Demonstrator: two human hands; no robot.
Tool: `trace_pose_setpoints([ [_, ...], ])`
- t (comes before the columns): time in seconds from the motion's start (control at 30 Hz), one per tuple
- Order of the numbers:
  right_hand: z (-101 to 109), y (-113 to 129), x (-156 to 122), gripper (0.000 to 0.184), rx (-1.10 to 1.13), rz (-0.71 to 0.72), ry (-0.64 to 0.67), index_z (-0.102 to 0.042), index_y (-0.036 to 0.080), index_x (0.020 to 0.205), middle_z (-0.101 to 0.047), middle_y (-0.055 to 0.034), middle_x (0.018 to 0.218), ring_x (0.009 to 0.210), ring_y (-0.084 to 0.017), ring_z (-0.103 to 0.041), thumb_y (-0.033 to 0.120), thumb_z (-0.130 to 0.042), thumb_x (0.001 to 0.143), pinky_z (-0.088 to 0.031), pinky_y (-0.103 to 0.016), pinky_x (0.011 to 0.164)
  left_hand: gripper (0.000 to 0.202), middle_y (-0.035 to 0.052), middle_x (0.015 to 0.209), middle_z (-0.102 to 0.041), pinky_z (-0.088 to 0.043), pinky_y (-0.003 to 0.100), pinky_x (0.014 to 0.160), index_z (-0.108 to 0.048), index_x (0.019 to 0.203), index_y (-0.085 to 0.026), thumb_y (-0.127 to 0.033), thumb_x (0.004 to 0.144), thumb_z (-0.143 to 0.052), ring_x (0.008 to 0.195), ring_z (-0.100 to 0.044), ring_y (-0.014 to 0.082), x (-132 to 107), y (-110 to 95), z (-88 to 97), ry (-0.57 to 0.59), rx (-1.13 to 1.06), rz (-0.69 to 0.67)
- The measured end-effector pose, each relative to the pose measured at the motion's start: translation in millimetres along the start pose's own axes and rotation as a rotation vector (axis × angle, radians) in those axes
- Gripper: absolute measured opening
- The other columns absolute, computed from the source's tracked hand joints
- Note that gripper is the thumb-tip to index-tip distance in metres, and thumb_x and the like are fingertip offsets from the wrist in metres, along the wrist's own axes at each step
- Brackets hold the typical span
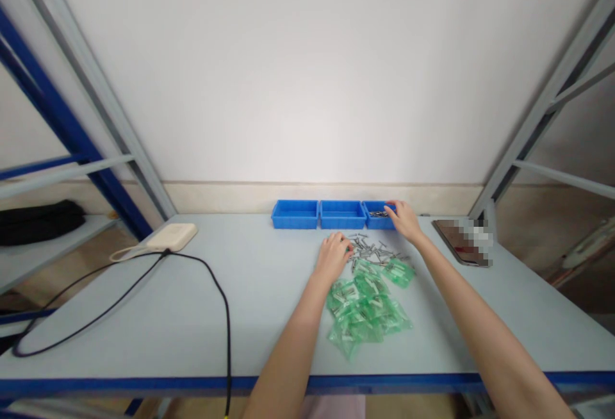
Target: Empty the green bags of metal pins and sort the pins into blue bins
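Note:
My right hand [404, 219] reaches over the right end of the right-hand blue bin [379, 222], its thumb and fingers apart and nothing visible between them. Inside that bin lie thin metal screws or pins [378, 213]. At the left edge of a loose heap of similar metal pieces [369, 252], my left hand [335, 254] rests with its fingers curled in; whatever they hold is hidden. Just in front of the heap are several green clear plastic bags [368, 310] with metal pieces in them, lying between my forearms.
Two more blue bins, a middle one [343, 221] and a left one [295, 221], stand in the row by the wall. A phone-like dark device [459, 243] lies at the right. On the left are a white box [173, 237] and a looping black cable [225, 303].

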State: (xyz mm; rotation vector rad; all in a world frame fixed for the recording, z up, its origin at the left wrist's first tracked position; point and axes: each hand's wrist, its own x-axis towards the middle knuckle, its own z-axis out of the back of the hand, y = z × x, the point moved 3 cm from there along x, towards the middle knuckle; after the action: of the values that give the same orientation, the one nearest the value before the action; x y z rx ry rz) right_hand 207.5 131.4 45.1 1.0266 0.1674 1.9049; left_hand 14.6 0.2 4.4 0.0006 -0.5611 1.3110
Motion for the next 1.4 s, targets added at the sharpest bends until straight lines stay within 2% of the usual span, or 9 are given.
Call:
trace_pose_setpoints([
  [0.13,1,11,-34,0.027,0.009,0.1,-0.084,-0.061,0.019,0.096,-0.06,-0.0104,0.1,0.091,-0.024,-0.054,0.033,-0.038,0.089,-0.039,-0.039,0.085,0.009,0.0035,0.099,-0.057,-0.038,0.032,0.081,-0.06,0.086,-0.02,-0.023,0.079,-0.065,0.097,-0.05,0.0193,1,0,-0.5,0.002,0.014,-0.023],
  [0.23,-11,25,-58,0.025,0.051,0.196,0.104,-0.063,0.02,0.092,-0.062,-0.0077,0.097,0.091,-0.022,-0.054,0.029,-0.04,0.09,-0.039,-0.036,0.084,0.01,0.0036,0.097,-0.057,-0.038,0.033,0.081,-0.06,0.085,-0.019,-0.024,0.079,-0.065,0.096,-0.05,0.0204,0,-4,-1.3,0.007,0.049,-0.055],
  [0.33,-21,36,-68,0.023,0.011,0.243,0.258,-0.065,0.021,0.091,-0.063,-0.0061,0.098,0.091,-0.021,-0.052,0.028,-0.044,0.09,-0.037,-0.035,0.083,0.01,0.0038,0.097,-0.057,-0.038,0.033,0.081,-0.059,0.085,-0.018,-0.026,0.08,-0.063,0.097,-0.049,0.0212,0,-6,-1.6,0.017,0.07,-0.042],
  [0.5,-29,47,-74,0.016,-0.128,0.322,0.381,-0.066,0.023,0.092,-0.063,-0.0049,0.101,0.095,-0.022,-0.051,0.031,-0.053,0.086,-0.034,-0.035,0.08,0.01,0.0054,0.094,-0.057,-0.038,0.034,0.081,-0.058,0.087,-0.017,-0.027,0.084,-0.057,0.095,-0.05,0.0218,0,-12,-0.2,0.065,0.16,-0.11],
  [0.63,-31,47,-76,0.011,-0.163,0.363,0.417,-0.066,0.024,0.087,-0.063,-0.0041,0.099,0.097,-0.022,-0.051,0.031,-0.058,0.085,-0.033,-0.034,0.077,0.012,0.0075,0.092,-0.058,-0.038,0.036,0.078,-0.057,0.088,-0.016,-0.026,0.087,-0.051,0.093,-0.051,0.0239,1,-20,1.1,0.084,0.286,-0.166],
  [0.77,-31,47,-75,0.006,-0.165,0.35,0.407,-0.065,0.024,0.083,-0.063,-0.0038,0.096,0.095,-0.022,-0.052,0.027,-0.06,0.084,-0.031,-0.033,0.074,0.013,0.0088,0.093,-0.058,-0.038,0.036,0.076,-0.057,0.093,-0.015,-0.022,0.089,-0.047,0.092,-0.051,0.0247,2,-23,-1.5,0.074,0.364,-0.202],
  [0.9,-31,48,-74,0.008,-0.127,0.322,0.389,-0.064,0.023,0.08,-0.064,-0.0039,0.091,0.092,-0.021,-0.052,0.027,-0.058,0.084,-0.031,-0.033,0.074,0.012,0.0077,0.093,-0.06,-0.036,0.036,0.078,-0.058,0.091,-0.017,-0.021,0.089,-0.047,0.094,-0.052,0.0237,3,-21,-3.7,0.069,0.309,-0.212],
  [1.2,-27,43,-66,0.02,0.133,0.134,0.297,-0.064,0.021,0.083,-0.068,-0.0038,0.087,0.086,-0.02,-0.057,0.038,-0.054,0.086,-0.033,-0.031,0.078,0.013,0.0042,0.093,-0.063,-0.036,0.033,0.081,-0.058,0.089,-0.019,-0.027,0.09,-0.048,0.093,-0.054,0.0196,6,-14,8.0,-0.063,-0.047,-0.004],
  [1.4,-29,39,-63,0.031,0.327,0.063,0.268,-0.064,0.019,0.07,-0.067,-0.0022,0.074,0.073,-0.018,-0.057,0.042,-0.05,0.085,-0.037,-0.027,0.071,0.017,0.0041,0.088,-0.062,-0.038,0.031,0.079,-0.057,0.086,-0.019,-0.029,0.09,-0.044,0.087,-0.055,0.0188,7,-13,8.5,-0.087,-0.215,0.037],
])
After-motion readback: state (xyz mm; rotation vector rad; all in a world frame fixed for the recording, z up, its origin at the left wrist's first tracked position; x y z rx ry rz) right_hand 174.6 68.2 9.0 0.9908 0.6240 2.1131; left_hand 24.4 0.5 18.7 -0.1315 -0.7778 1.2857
